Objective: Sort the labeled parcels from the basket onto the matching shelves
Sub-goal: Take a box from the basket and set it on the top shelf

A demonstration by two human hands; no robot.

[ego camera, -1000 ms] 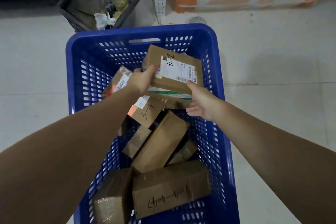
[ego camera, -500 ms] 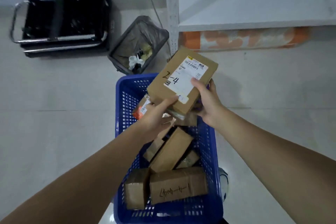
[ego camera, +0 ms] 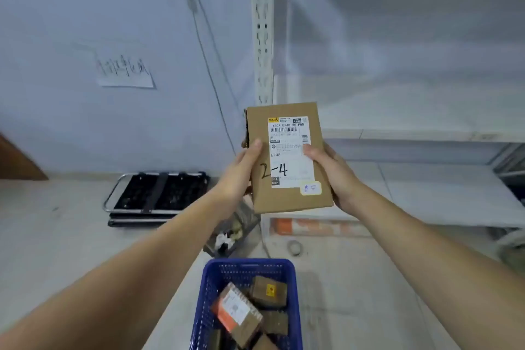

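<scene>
A flat cardboard parcel [ego camera: 287, 159] with a white shipping label and "2-4" handwritten on it is held upright at chest height, label facing me. My left hand [ego camera: 241, 173] grips its left edge, thumb on the front. My right hand [ego camera: 331, 170] grips its right edge, thumb on the label. Below on the floor stands the blue plastic basket [ego camera: 210, 293] with several cardboard parcels inside. A white metal shelf unit [ego camera: 412, 133] rises behind the parcel to the right, its boards bare where I can see them.
A perforated shelf upright [ego camera: 262, 37] stands just behind the parcel. A small bin [ego camera: 227, 236] with trash sits beyond the basket. A folded black cart [ego camera: 159, 196] lies on the floor at left. A paper note [ego camera: 123, 69] hangs on the wall.
Both hands lifted the "2-4" parcel out of the basket and turned it upright in front of the shelf. My view rose from the basket to the wall and shelves.
</scene>
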